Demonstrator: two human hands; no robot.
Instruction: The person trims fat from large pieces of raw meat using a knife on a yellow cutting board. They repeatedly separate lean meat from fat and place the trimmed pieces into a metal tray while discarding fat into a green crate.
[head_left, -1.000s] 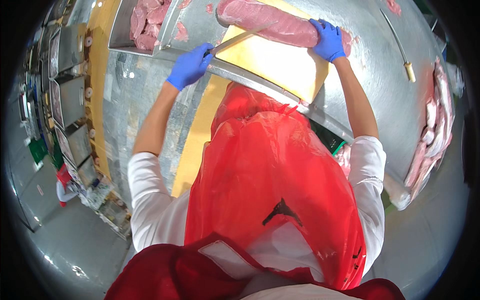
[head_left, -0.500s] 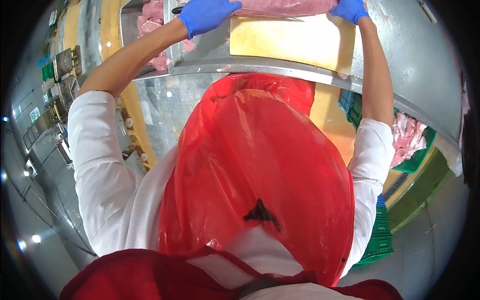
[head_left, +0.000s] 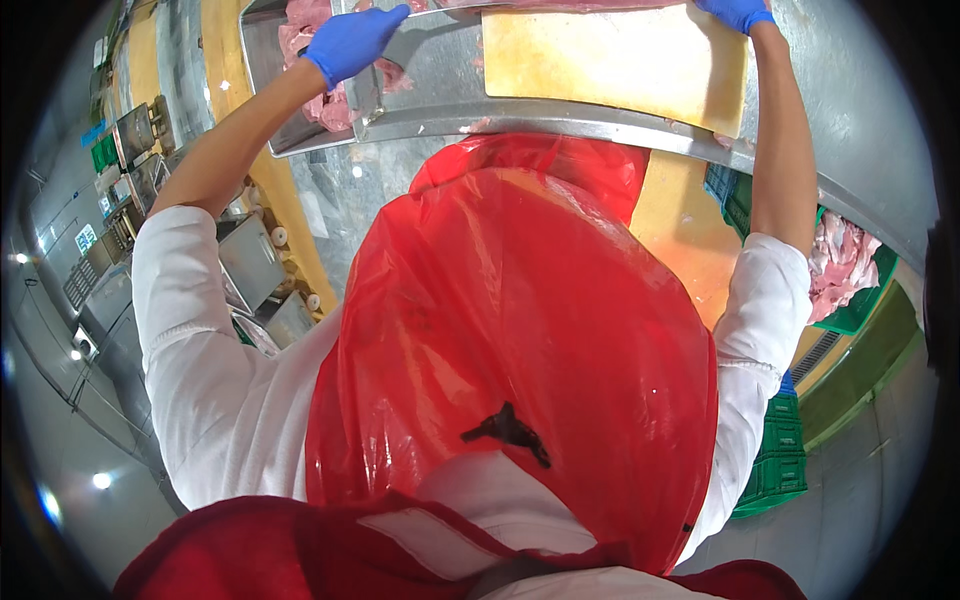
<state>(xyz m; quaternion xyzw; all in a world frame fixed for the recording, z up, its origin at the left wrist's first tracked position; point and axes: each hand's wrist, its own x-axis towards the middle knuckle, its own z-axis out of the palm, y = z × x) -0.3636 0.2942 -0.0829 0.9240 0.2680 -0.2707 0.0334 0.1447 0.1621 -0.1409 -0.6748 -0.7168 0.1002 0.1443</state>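
My left hand (head_left: 355, 45), in a blue glove, is closed around a knife (head_left: 432, 14). The dark handle end shows by the wrist, and the thin blade points right along the upper edge of the view. A long pink piece of meat (head_left: 590, 5) lies at the far side of the yellowish cutting board (head_left: 610, 60), mostly cut off by the view's edge. Also gloved in blue, my right hand (head_left: 738, 14) is at the board's far right corner, near the meat's right end. Its fingers run out of view, so their grip is hidden.
A metal tray (head_left: 262, 90) with pink meat pieces stands left of the board on the steel table (head_left: 850, 120). Below the table on the right, a green crate (head_left: 868, 300) holds meat trimmings. More green crates (head_left: 775, 465) are stacked nearer. My red apron (head_left: 530, 300) touches the table edge.
The board and table sit higher and further right in view. My left hand with the knife has shifted left, away from the board. My right hand is higher, its fingers now out of view.
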